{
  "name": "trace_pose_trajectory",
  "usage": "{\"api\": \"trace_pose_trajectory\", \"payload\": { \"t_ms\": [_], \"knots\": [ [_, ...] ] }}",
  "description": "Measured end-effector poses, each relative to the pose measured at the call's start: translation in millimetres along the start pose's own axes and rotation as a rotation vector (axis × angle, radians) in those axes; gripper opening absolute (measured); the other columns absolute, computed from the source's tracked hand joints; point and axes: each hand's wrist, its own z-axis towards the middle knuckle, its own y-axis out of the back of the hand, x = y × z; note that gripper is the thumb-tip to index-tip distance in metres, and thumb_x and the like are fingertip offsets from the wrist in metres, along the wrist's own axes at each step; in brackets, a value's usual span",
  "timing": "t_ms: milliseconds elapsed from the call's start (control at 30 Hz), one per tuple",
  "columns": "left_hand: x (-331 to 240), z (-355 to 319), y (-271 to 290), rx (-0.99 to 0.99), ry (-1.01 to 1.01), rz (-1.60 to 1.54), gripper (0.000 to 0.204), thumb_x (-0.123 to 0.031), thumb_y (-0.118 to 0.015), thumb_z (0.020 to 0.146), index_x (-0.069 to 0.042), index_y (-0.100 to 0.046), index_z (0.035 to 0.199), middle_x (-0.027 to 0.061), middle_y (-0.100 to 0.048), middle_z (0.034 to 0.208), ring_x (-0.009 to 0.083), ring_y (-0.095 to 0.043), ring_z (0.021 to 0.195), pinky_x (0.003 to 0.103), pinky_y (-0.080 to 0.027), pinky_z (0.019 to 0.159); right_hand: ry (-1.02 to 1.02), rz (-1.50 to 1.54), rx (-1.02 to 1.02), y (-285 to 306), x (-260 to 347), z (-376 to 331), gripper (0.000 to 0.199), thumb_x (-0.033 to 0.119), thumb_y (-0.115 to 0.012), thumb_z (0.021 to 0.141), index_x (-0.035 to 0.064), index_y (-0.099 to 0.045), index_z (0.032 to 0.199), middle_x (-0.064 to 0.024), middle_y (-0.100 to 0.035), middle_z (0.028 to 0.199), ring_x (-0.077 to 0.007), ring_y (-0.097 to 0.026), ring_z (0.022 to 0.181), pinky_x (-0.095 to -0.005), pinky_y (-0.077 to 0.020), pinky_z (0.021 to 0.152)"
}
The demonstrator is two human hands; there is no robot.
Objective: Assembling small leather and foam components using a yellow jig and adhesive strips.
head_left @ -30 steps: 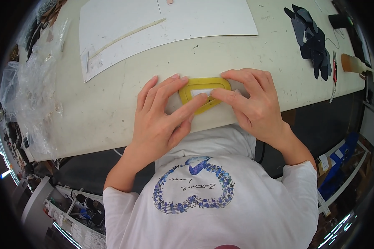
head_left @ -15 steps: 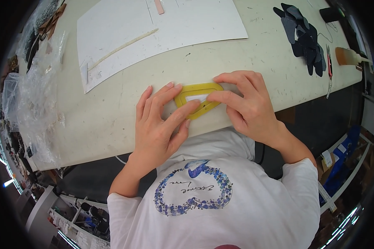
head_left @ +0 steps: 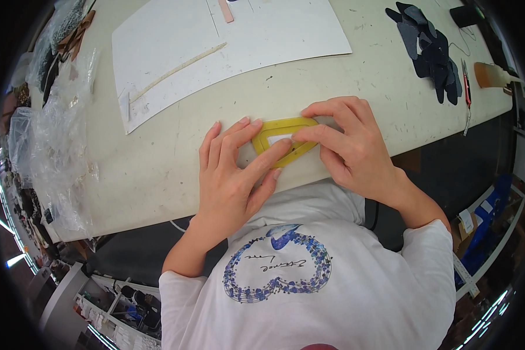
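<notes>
In the head view, a yellow frame [head_left: 281, 124] is lying by the near edge of the table [head_left: 157, 169]. The left hand [head_left: 230, 182] is spreading its fingers, one touching the white insert [head_left: 278, 138]; the right hand [head_left: 359, 149] is resting bent, parted fingers on the frame's right side.

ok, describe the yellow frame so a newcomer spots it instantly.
Find the pale table's near edge, where left hand and right hand nearly meet. The yellow frame lies between them. Its bright band around a white centre sets it apart from the white sheet beyond and dark pieces far right.
</notes>
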Motion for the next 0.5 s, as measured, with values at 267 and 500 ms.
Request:
{"api": "trace_pose_trajectory", "payload": {
  "t_ms": [267, 500],
  "knots": [
    [-1.3, 1.2, 4.6, 0.038, 0.060, -0.085, 0.054, -0.014, -0.079, 0.091, -0.022, -0.074, 0.144, 0.0164, -0.057, 0.152, 0.0369, -0.051, 0.148, 0.062, -0.026, 0.130, -0.129, 0.132, -0.073, -0.7, -2.2, -2.3, 0.031, -0.007, -0.071, 0.084, 0.0102, -0.075, 0.109, -0.0080, -0.071, 0.120, -0.0302, -0.064, 0.109, -0.0420, -0.0509, 0.095],
    [-5.9, 5.4, 2.2, 0.036, 0.015, -0.009, 0.055, -0.011, -0.077, 0.089, -0.023, -0.076, 0.143, 0.0176, -0.057, 0.149, 0.0388, -0.050, 0.146, 0.063, -0.026, 0.129, -0.062, 0.028, -0.072, -2.6, -0.8, -1.1, 0.027, -0.002, -0.075, 0.083, 0.0085, -0.073, 0.108, -0.0077, -0.069, 0.121, -0.0302, -0.063, 0.110, -0.0419, -0.0500, 0.095]
  ]
}}
